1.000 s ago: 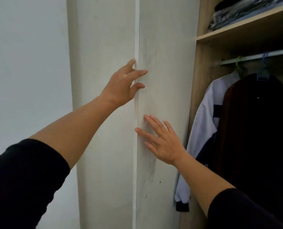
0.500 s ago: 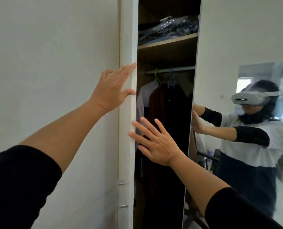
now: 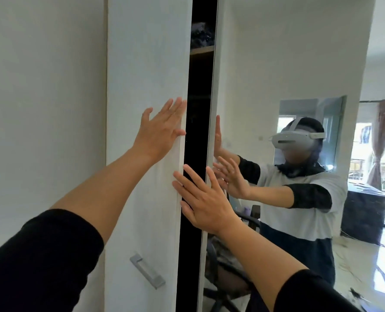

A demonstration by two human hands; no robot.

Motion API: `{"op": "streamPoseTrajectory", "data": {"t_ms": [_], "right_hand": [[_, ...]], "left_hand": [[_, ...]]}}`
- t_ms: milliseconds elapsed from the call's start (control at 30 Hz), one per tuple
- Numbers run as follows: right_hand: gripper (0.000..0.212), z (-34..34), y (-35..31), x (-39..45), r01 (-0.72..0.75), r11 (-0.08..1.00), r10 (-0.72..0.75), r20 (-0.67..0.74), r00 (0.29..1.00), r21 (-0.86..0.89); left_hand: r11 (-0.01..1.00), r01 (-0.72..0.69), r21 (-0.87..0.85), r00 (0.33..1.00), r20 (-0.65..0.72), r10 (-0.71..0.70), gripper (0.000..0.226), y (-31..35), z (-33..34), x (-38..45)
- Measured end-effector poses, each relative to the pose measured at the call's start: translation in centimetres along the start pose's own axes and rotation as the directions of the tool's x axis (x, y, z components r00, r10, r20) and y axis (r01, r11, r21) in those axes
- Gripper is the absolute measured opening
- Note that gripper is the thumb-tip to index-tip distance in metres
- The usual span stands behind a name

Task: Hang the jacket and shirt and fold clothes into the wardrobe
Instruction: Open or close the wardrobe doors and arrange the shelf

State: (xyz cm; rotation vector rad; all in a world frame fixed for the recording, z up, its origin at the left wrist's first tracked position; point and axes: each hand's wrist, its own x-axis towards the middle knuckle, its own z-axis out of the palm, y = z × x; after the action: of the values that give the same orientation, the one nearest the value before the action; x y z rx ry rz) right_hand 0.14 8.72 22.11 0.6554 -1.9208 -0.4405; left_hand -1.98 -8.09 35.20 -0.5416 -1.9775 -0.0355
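Observation:
The wardrobe stands nearly closed, with only a narrow dark gap [image 3: 197, 131] between its two doors. My left hand [image 3: 162, 129] lies flat with straight fingers on the white left door [image 3: 146, 64], close to its inner edge. My right hand [image 3: 203, 199] is spread open in front of the gap, its fingers reaching the edge of the mirrored right door [image 3: 277, 64]. Through the gap I see a wooden shelf [image 3: 201, 50] with dark bagged clothes [image 3: 202, 34] above it. The hung jacket and shirt are hidden.
A metal handle [image 3: 147, 270] sits low on the left door. A plain white wall [image 3: 40, 109] is to the left. The mirror reflects a person with a headset [image 3: 297, 140], an office chair [image 3: 232, 278], a dark table [image 3: 367, 210] and a curtained window [image 3: 382, 143].
Both doors have swung toward each other and the opening has shrunk to a thin gap. The hanging clothes have gone out of sight. Both hands stay flat against the doors.

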Motion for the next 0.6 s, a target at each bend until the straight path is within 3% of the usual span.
{"op": "streamPoseTrajectory", "data": {"t_ms": [367, 500, 600], "right_hand": [[0.055, 3.1, 1.4, -0.9, -0.219, 0.967, 0.234, 0.122, 0.964, -0.131], [0.059, 4.1, 1.5, -0.4, -0.283, 0.926, 0.337, 0.212, 0.917, -0.249], [0.065, 4.7, 1.1, -0.1, -0.334, 0.894, 0.41, 0.245, 0.878, -0.299]], "left_hand": [[0.994, 0.022, -0.104, 0.996, 0.089, -0.012, 0.064, 2.6, 5.9, 2.8], [0.999, -0.008, -0.037, 0.981, 0.191, 0.015, 0.07, 2.5, 7.9, 2.9], [0.996, 0.015, -0.089, 0.98, 0.199, 0.003, 0.072, 2.7, 9.0, 2.9]]}}
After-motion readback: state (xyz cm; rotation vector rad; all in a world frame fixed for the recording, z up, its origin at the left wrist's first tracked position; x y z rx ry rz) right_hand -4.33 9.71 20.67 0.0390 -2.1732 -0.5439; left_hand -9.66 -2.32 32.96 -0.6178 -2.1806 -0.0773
